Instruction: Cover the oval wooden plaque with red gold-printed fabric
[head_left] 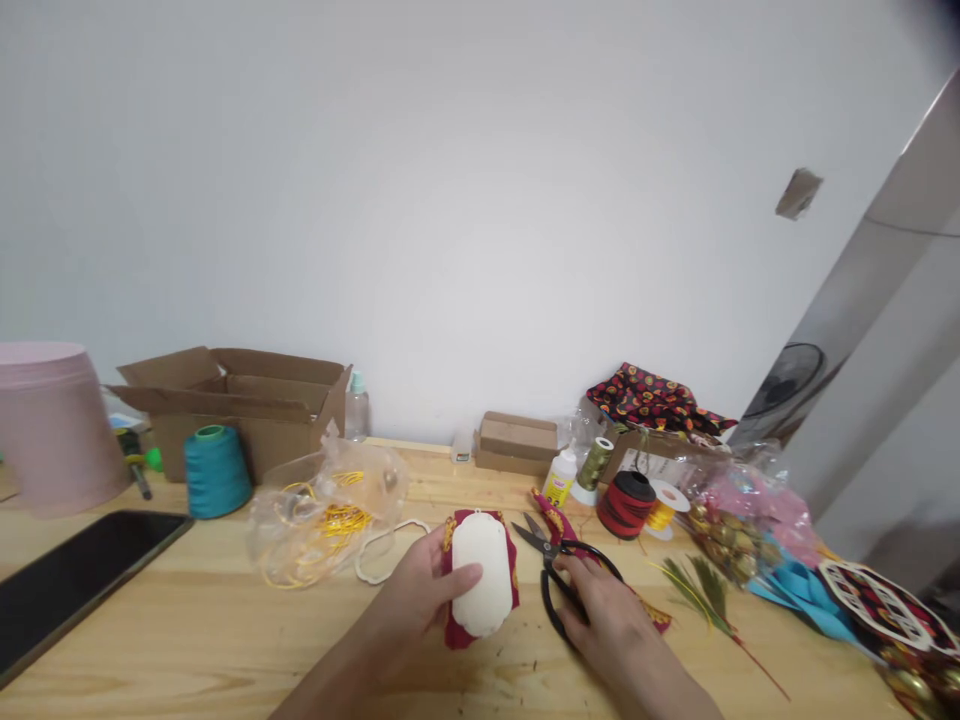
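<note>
My left hand (427, 585) is closed on a cream scalloped plate (480, 575), the thumb lying across its face. Dark red patterned fabric (459, 634) sticks out behind the plate on several sides. To the right, my right hand (600, 605) grips the black handles of a pair of scissors (553, 553), whose blades are apart and point up and left. A strip of the same red fabric (555, 515) passes beneath the scissors. Left of my left hand lies a thin cream scalloped ring (367, 567), partly hidden by plastic.
A clear bag of yellow cord (330, 520), a teal thread cone (216, 475) and a cardboard box (251, 410) stand left. Behind the scissors are a glue bottle (559, 480) and a red-black spool (627, 506). Green sprigs (701, 595) lie right; a black phone-like slab (82, 580) lies far left.
</note>
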